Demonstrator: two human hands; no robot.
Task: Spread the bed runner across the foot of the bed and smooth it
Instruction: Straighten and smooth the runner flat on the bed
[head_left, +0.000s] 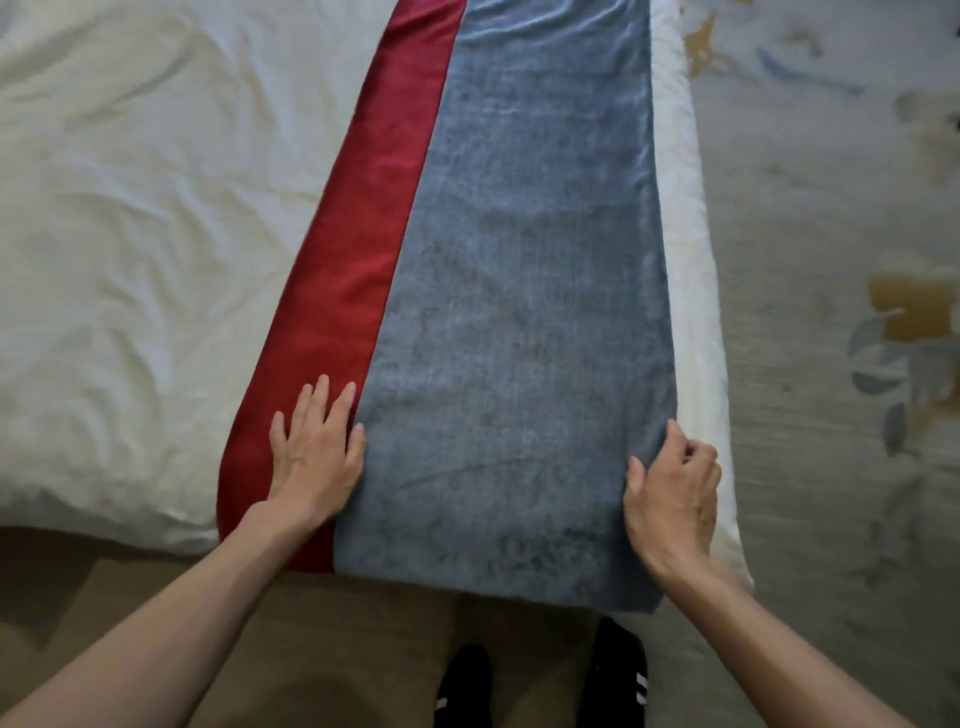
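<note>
Since bed runner (519, 312) already lies along foot of bed over white duvet (130, 260), near end hanging off mattress edge, smoothing seems to remain.
Grip: left hand (314, 452) flat, fingers straight, pressing red satin band (363, 234); right hand (672, 493) curled, pinching edge of blue plush panel (545, 389).
Judgement: light, limp; satin likely slippery, pile grippier. Take long edges, tug outward.

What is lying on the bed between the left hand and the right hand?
Only the blue part of the bed runner lies between the left hand and the right hand, as the head view shows.
</note>
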